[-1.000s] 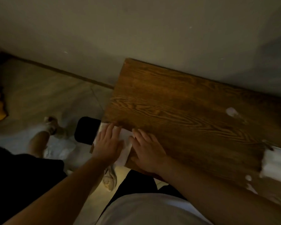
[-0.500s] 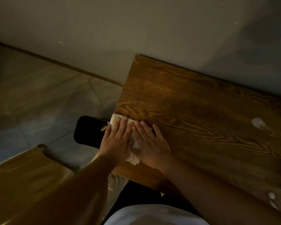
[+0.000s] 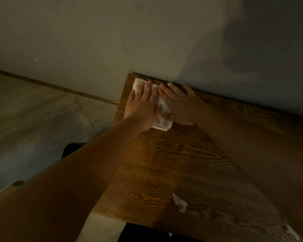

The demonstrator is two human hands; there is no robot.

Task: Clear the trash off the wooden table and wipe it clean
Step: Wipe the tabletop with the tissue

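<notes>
Both hands lie flat on a folded white cloth point(image 3: 162, 109) at the far left corner of the wooden tabletop point(image 3: 191, 163), just beside the wall point(image 3: 112, 41). The left hand point(image 3: 142, 105) covers the left part of the cloth, with its fingers point(image 3: 148, 87) stretched out and only slightly apart, pressing down and not curled around anything. The right hand point(image 3: 181, 103) covers the right part, its fingers also extended and close together, the tips reaching almost to the wall. Much of the cloth is hidden under the two palms; only its far left corner, a strip between the hands and the near end are visible. The light is weak and the picture is a little blurred, so I cannot tell if the cloth is wet.

Nearer on the tabletop, to the right, lies a small white scrap point(image 3: 179, 203), well apart from the hands. More white bits point(image 3: 290, 230) lie at the near right edge, cut off by the frame, and their shape is hard to make out. Left of the table the floor point(image 3: 33, 119) is visible, and a dark object point(image 3: 72, 149) there is mostly hidden behind the left forearm.
</notes>
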